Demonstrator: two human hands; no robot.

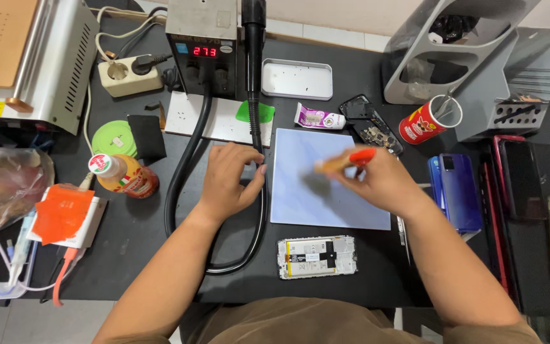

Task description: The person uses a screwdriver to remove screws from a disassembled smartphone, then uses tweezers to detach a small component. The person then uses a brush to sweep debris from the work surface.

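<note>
Left hand resting loosely curled on the dark bench, fingers bent around nothing clearly visible, fingertips just beside the black hose and at the left edge of the pale blue mat. Right hand closed around a tool with an orange-red handle, held tilted over the upper middle of the mat, tip pointing left; blurred, so the tip's contact with the mat cannot be told. Just below both hands, toward the body, an opened phone frame lying flat on the bench, apart from the mat. Right of the right hand, a blue phone face down. Beyond the right hand, a small glue tube, a black phone part and a red can. Beyond the left hand, a hot-air station with a red display. Far left of the left hand, an orange drink bottle lying on its side
</note>
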